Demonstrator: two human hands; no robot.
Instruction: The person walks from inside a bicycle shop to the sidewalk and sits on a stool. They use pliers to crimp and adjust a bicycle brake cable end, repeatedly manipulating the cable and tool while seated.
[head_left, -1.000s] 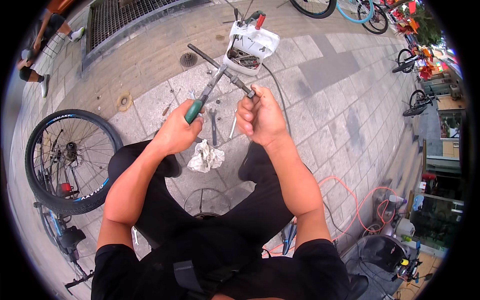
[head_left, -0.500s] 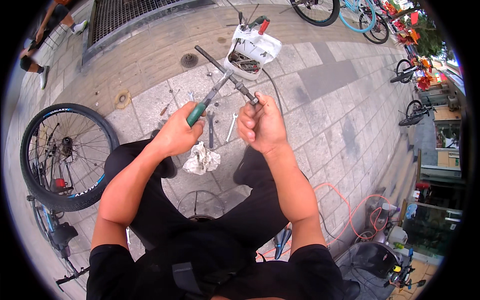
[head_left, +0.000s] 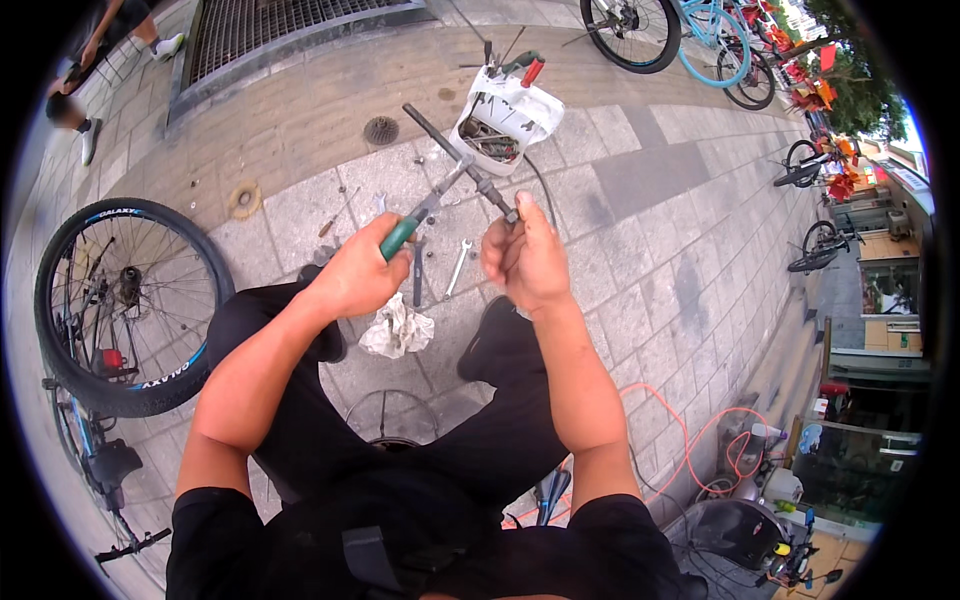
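My left hand (head_left: 362,264) is closed around the green handle of a hand tool that looks like pliers (head_left: 432,205). The tool's metal head meets a long, dark metal rod (head_left: 435,130) near its middle. The rod slants down to the right, with a thicker collar partway along and a nut-like end. At that lower end is my right hand (head_left: 530,255), its thumb raised and its fingers curled against the rod. The curled fingers hide part of the grip. Below my hands lie a crumpled white rag (head_left: 397,328), a dark flat tool (head_left: 418,275) and an open-ended wrench (head_left: 458,268).
A white tub of tools and small parts (head_left: 487,165) stands ahead. A sprocket cassette (head_left: 381,130) and a tan ring (head_left: 244,199) rest on the paving. At left is a bicycle wheel (head_left: 205,370); an orange hose (head_left: 690,450) loops at right. Another person's leg (head_left: 140,35) shows far left.
The view has shifted slightly. The rod's upper end sits a little further right and lower, and my right thumb now stands more upright beside the lower end. Both hands stay on their things.
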